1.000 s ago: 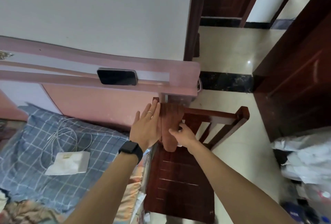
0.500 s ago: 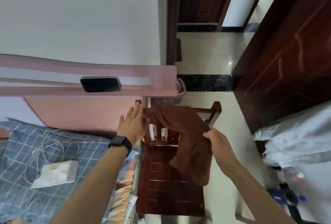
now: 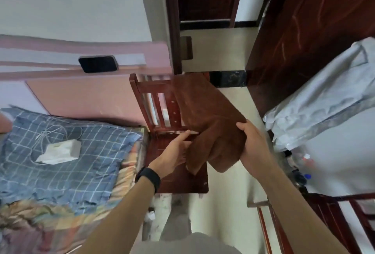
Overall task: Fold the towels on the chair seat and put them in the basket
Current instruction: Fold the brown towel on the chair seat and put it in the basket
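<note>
A brown towel (image 3: 205, 115) hangs from the top rail of the dark red wooden chair (image 3: 154, 101) and slopes down to the right over the seat (image 3: 178, 182). My right hand (image 3: 252, 140) grips the towel's bunched right edge, and folds sag below it. With straight fingers, my left hand (image 3: 175, 151), a black watch on its wrist, touches the towel's left hanging edge above the seat. No basket is in view.
A bed with a blue checked sheet (image 3: 67, 162) lies left of the chair, with a white tissue pack (image 3: 60, 151) and a cable on it. A phone (image 3: 98, 63) rests on the pink headboard. Right: a dark wooden door (image 3: 304, 40), a pale covered bulk (image 3: 328, 99), bottles (image 3: 304, 158), another chair (image 3: 334, 213).
My left hand dropped from the chair back's top left corner to the towel's edge over the seat. My right hand stayed on the towel's edge, which is now more bunched.
</note>
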Motion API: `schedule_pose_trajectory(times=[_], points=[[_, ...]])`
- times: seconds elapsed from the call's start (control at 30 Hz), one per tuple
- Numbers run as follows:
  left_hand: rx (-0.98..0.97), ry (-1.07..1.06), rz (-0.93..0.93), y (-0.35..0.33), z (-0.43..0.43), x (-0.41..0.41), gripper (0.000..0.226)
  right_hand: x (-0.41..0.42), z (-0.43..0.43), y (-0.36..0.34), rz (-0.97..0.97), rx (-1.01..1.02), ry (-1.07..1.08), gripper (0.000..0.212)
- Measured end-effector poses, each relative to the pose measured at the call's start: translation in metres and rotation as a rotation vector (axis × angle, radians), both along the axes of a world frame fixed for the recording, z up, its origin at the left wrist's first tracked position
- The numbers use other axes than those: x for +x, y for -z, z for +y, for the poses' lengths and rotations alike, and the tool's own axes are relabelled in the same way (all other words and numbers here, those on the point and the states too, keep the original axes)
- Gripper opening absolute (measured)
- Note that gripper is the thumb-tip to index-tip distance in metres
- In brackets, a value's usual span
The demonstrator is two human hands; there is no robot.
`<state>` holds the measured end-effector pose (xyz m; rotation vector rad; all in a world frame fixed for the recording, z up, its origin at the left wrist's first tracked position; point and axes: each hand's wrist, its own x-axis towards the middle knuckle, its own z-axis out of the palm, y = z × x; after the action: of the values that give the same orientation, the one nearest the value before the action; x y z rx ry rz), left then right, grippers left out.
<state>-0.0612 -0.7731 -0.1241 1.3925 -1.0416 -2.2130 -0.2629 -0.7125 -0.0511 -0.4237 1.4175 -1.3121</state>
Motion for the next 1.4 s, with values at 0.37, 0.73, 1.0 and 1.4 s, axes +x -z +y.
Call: schedule_pose_trajectory(times=[0.37, 0.73, 1.0, 1.4], points=[[-0.187, -0.183, -0.166, -0.004, 0.19, -0.036, 0.022, -0.04, 0.183, 0.083, -0.246, 0.292, -0.338, 0.049], [0.019, -0.012, -0.238, 0.04, 0.252, 0.023, 0.104, 0.001, 0.293, 0.13, -0.335, 0.474, -0.17, 0.026], [-0.182, -0.146, -0.629, 0.041, 0.254, 0.074, 0.067, 0.007, 0.311, 0.128, -0.067, 0.479, -0.597, 0.058], [0.004, 0.057, -0.465, 0.007, 0.249, 0.114, 0.043, 0.022, 0.292, 0.109, 0.451, 0.296, -0.577, 0.01]])
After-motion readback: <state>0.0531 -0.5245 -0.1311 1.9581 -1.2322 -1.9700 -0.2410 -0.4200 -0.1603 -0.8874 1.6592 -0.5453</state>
